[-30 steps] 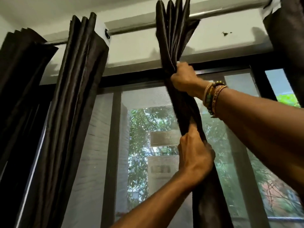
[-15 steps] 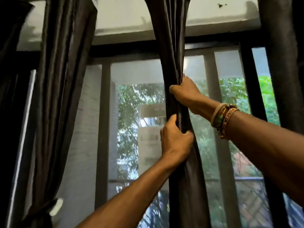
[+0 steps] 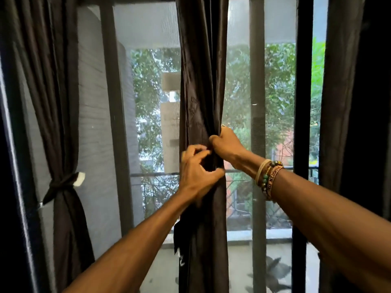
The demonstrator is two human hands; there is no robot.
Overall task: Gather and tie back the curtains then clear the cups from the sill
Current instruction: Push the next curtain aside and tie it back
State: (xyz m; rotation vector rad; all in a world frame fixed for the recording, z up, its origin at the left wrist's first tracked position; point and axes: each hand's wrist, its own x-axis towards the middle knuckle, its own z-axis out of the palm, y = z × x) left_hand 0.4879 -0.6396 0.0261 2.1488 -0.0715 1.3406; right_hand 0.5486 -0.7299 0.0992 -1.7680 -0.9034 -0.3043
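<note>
Both hands have slid down the middle curtain, from high near the rod to mid-height at the centre of the frame, bunching it into a narrow column. I judge the gathering nearly done and the tying not yet begun.

At centre left, one curtain already hangs cinched by a dark tie. Just left of centre, the left hand is motion-blurred, with its fingers and thumb curled round the front folds of the middle curtain. Touching it from the upper right, the right hand clamps the bundle's right edge in a tight fist. A stack of bracelets circles that wrist; I cannot count them surely. One more curtain hangs loose at the right edge.

The count is three curtains, one tied, and two hands. No cups and no sill are in view.
</note>
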